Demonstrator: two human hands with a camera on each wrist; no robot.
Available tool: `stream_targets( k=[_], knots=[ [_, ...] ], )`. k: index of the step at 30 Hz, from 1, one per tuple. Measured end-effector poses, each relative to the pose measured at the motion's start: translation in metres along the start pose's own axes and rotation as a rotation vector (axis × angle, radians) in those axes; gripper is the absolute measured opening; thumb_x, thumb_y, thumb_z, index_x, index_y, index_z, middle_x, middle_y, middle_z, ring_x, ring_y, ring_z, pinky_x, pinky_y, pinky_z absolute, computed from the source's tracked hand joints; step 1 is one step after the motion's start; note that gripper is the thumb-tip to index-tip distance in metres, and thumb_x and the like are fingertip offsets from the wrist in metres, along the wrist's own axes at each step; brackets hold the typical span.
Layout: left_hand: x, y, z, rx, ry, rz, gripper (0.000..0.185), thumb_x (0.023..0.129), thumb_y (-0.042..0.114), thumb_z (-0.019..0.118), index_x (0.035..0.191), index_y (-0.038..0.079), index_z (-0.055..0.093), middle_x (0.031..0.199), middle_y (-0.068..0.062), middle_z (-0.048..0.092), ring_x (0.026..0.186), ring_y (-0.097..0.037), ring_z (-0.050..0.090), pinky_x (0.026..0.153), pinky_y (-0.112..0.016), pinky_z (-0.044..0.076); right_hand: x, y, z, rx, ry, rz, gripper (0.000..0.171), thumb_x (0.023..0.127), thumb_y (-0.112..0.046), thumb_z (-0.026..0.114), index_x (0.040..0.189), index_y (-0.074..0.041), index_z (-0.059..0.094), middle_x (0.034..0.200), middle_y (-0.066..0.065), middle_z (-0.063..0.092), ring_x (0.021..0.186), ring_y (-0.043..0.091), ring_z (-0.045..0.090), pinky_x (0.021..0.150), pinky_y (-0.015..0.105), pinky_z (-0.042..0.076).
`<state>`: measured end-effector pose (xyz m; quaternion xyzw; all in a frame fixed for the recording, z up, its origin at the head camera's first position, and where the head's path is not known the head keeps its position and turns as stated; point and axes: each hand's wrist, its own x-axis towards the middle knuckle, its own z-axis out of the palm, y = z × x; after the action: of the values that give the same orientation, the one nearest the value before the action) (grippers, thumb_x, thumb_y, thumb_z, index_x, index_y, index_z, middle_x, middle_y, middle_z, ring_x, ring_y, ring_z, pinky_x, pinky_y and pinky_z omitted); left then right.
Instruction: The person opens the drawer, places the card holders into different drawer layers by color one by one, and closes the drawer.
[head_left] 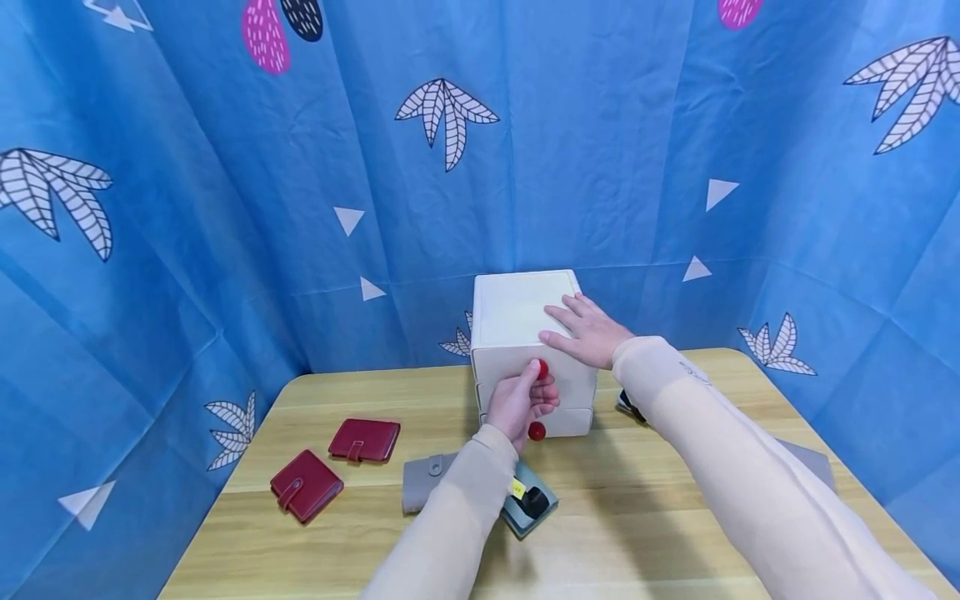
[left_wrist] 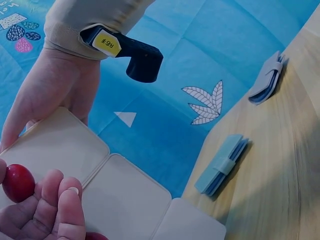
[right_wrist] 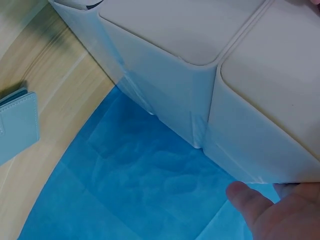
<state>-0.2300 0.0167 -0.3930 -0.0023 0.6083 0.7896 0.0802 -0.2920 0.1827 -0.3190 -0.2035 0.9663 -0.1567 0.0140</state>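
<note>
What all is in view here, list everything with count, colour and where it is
Drawer box: 1, white, back middle of the table.
Knobs: 2, red, on the box front; upper at the left fingers, lower below.
Red wallets: 2, dark red, front left of the table.
Grey wallets: grey-blue; one beside the left forearm, one partly hidden behind the right arm; more may be hidden.
Table: 1, light wood.
Backdrop: 1, blue patterned cloth, behind and at the sides.
Left hand: pinches the upper knob.
Right hand: flat on the box top.
</note>
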Motion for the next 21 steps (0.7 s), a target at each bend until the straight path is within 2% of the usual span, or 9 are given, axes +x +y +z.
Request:
stream_targets(
  k=[9, 21],
  knots=[
    [-0.005, -0.002, -0.001, -0.003, 0.000, 0.010, 0.053, 0.095, 0.045, 0.055, 0.105, -0.006, 0.067, 0.082, -0.008, 0.067, 0.072, -0.018, 0.064, 0.070, -0.025, 0.054, 0.002, 0.002, 0.001, -0.001, 0.002, -0.009, 0.081, 0.091, -0.071, 0.033, 0.154, -0.020, 0.026, 0.160, 0.014, 0.010, 0.146, 0.034, -0.001, 0.114, 0.058, 0.009],
    [-0.016, -0.006, -0.001, -0.001, 0.006, 0.030, 0.049, 0.095, 0.042, 0.055, 0.098, -0.005, 0.067, 0.078, -0.008, 0.067, 0.070, -0.017, 0.065, 0.066, -0.024, 0.053, -0.002, -0.004, -0.004, 0.017, -0.025, -0.002, 0.077, 0.093, -0.066, 0.036, 0.154, -0.019, 0.024, 0.160, 0.014, 0.009, 0.146, 0.034, -0.003, 0.113, 0.059, 0.008]
  ],
)
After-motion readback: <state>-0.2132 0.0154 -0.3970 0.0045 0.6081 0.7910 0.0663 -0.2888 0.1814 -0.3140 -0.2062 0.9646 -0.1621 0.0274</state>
